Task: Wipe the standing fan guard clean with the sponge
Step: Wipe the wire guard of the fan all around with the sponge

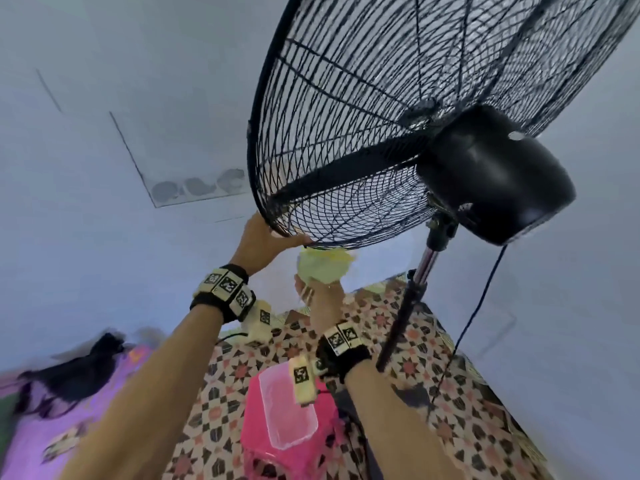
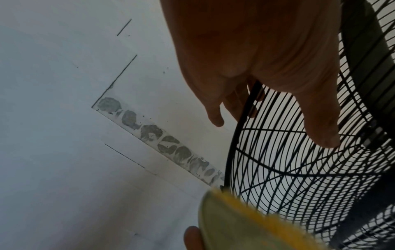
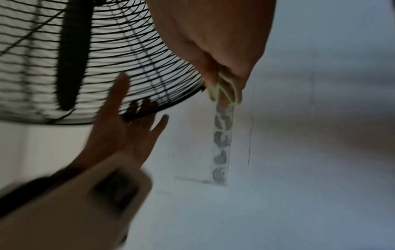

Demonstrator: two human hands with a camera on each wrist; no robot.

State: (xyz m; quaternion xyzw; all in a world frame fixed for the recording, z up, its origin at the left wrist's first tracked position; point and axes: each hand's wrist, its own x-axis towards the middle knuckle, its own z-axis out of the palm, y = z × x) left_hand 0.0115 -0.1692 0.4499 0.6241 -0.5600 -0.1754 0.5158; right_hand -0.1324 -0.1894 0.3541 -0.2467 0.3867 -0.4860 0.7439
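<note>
While the sponge (image 1: pixel 323 266) is pressed up against the bottom edge of the fan guard (image 1: pixel 346 133), the wiping looks to be under way along the lower rim — most of the black wire cage above shows no contact. The next move, I judge, calls for sliding the sponge along the rim and wires with steady pressure, and for the other hand to keep the cage from swinging. The right hand (image 1: pixel 320 292) reaches up from below, fingers curled round the yellow-green sponge, pinching it at the rim. The left hand (image 1: pixel 266 239) is raised beside it, arm stretched up — its fingers lie fairly straight over the guard's outer ring with the thumb on the near side, bracing it.
</note>
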